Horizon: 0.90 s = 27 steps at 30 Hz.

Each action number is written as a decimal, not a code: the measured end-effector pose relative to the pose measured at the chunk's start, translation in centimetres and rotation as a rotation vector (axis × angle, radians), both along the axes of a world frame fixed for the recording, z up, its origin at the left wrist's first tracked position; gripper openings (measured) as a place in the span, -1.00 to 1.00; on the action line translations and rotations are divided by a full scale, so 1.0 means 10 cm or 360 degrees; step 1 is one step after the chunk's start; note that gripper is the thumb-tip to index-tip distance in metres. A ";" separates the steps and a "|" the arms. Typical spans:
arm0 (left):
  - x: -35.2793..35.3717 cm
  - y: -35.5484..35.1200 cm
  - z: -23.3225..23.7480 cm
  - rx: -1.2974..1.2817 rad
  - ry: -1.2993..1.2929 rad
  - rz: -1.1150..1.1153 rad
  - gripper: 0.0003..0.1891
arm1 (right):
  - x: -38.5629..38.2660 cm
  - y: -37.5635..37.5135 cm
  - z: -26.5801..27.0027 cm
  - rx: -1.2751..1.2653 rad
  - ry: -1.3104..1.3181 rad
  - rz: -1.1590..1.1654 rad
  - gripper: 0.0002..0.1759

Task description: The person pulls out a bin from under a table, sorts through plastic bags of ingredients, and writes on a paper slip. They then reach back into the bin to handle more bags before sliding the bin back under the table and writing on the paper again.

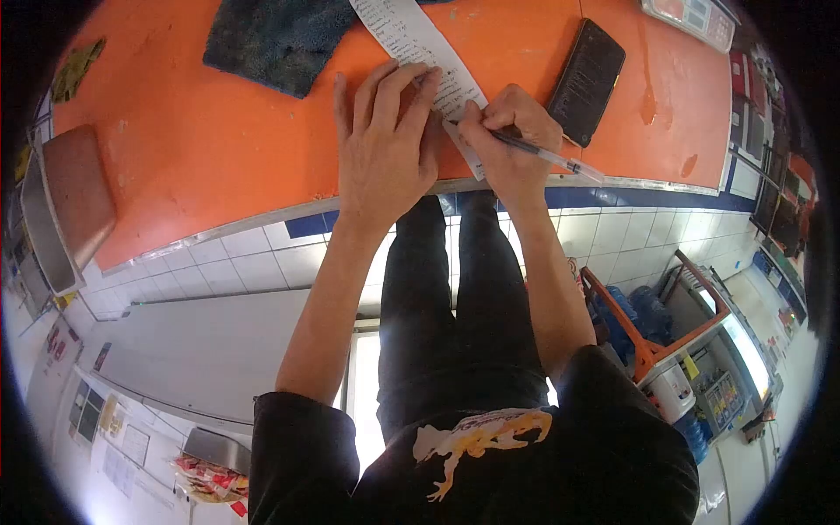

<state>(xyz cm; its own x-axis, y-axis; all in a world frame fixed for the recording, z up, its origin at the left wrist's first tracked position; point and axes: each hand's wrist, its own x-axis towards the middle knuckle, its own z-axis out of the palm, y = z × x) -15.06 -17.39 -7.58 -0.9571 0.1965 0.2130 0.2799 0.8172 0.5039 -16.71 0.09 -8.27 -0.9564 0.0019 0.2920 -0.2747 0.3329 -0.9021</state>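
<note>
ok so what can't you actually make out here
Head view: writing on the paper strip is too small to read; the left hand covers part, and the top edge cuts it off.
Head view: the tip of the pen is hidden by the right hand.
Head view: the phone screen is dark, nothing legible.
Head view: the cloth is cut by the top edge.

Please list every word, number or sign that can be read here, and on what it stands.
Nothing can be read for certain.
Paper strip, pressed by the left hand, written on by the right hand with a pen: lines too small.
Phone: screen text blurred.
Keypad device: keys blurred.
</note>
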 end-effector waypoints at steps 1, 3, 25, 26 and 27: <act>0.00 0.00 -0.01 0.0001 -0.0005 0.0001 -0.41 | 0.01 -0.01 0.00 -0.0028 -0.0044 -0.0005 -0.64; -0.01 0.00 -0.02 0.0025 0.0018 0.0005 -0.41 | 0.01 0.01 -0.01 0.0023 -0.0003 -0.0010 -0.65; 0.00 0.01 -0.02 0.0073 0.0033 0.0038 -0.47 | -0.02 0.01 -0.02 0.0070 0.0099 -0.0061 -0.64; 0.01 0.00 -0.02 0.0082 0.0022 0.0024 -0.49 | -0.01 0.01 -0.02 0.0070 0.0098 -0.0060 -0.64; 0.01 0.00 0.00 0.0091 0.0012 0.0009 -0.50 | 0.00 0.00 -0.02 0.0030 0.0073 -0.0066 -0.64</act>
<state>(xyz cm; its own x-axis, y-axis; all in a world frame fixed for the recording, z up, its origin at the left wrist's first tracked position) -14.97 -17.42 -7.61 -0.9565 0.1780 0.2312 0.2792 0.7886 0.5479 -16.72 0.11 -8.43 -0.9412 0.0351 0.3360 -0.3015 0.3614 -0.8823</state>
